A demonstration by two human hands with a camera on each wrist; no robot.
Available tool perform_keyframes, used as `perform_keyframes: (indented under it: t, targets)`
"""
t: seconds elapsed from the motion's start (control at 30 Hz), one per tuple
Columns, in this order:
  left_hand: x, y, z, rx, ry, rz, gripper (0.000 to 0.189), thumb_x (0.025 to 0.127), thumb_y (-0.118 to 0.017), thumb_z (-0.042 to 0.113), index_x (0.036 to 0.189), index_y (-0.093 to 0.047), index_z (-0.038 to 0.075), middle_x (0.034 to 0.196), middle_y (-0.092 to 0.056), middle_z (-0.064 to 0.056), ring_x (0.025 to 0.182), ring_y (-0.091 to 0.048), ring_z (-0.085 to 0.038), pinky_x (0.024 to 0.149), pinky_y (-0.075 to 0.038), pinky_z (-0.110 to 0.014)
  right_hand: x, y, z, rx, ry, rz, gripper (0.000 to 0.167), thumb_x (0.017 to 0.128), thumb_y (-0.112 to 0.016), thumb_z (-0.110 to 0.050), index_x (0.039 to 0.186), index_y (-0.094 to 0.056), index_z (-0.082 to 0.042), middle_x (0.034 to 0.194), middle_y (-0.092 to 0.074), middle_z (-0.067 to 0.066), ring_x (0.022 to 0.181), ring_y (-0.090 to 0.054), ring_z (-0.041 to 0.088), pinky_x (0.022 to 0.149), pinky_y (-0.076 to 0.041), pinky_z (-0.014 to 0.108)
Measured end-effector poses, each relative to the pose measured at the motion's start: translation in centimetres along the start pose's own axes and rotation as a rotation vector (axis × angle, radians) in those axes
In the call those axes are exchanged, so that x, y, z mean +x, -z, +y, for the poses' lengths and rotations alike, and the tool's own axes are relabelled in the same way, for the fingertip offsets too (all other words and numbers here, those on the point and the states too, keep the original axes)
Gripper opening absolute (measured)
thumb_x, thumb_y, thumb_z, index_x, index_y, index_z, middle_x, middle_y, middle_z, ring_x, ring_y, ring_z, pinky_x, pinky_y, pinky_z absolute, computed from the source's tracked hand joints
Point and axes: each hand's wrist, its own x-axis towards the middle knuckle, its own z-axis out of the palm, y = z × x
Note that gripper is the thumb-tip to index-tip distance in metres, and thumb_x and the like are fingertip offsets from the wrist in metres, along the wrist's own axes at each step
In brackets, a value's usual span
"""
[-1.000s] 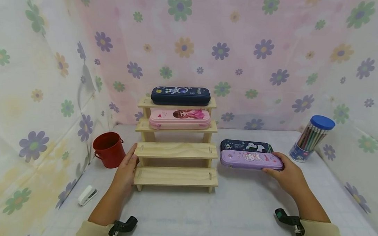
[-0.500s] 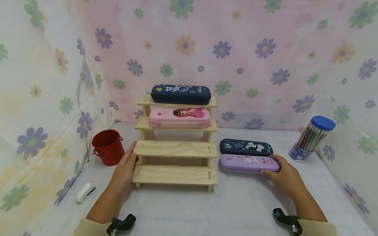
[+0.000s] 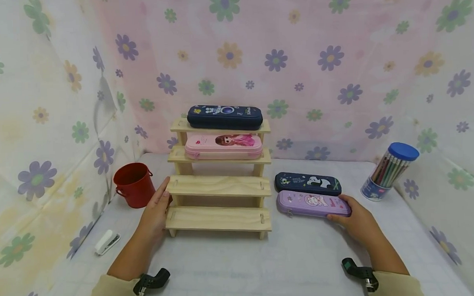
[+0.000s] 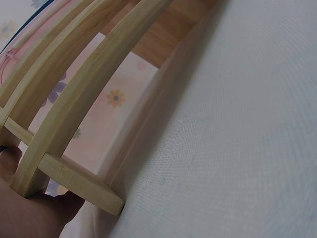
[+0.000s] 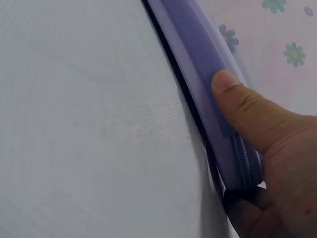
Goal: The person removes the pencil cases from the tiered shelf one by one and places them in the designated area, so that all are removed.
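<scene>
My right hand grips the right end of a purple pencil case, thumb on its near side. The right wrist view shows the thumb pressed against the purple case's zipped side. Just behind it lies a dark panda pencil case. My left hand holds the left side of a four-step wooden stand; in the left wrist view the hand wraps the end of a lower step. A navy space pencil case sits on the top step, a pink doll pencil case on the one below.
Left of the stand is a red bucket, with a white stapler nearer the front. A blue-lidded tub of pencils stands at the right. Flowered cloth closes off the back and both sides.
The purple pencil case has come toward me and down, and no longer overlaps the panda case. Its left end has shifted slightly right. My left hand keeps its hold on the stand.
</scene>
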Motion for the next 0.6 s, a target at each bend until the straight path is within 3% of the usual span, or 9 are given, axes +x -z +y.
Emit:
perform_keyframes:
  t: [0.6]
  targets:
    - [0.00, 0.07, 0.07, -0.003, 0.004, -0.010, 0.051, 0.113, -0.036, 0.046, 0.162, -0.024, 0.054, 0.174, -0.022, 0.008, 0.162, -0.019, -0.023, 0.129, -0.024, -0.048, -0.20, -0.10, -0.41, 0.005, -0.010, -0.008, 0.111, 0.090, -0.077, -0.058, 0.165, -0.019, 0.000, 0.165, -0.022, 0.037, 0.150, -0.021, 0.061, 0.117, -0.023, 0.076]
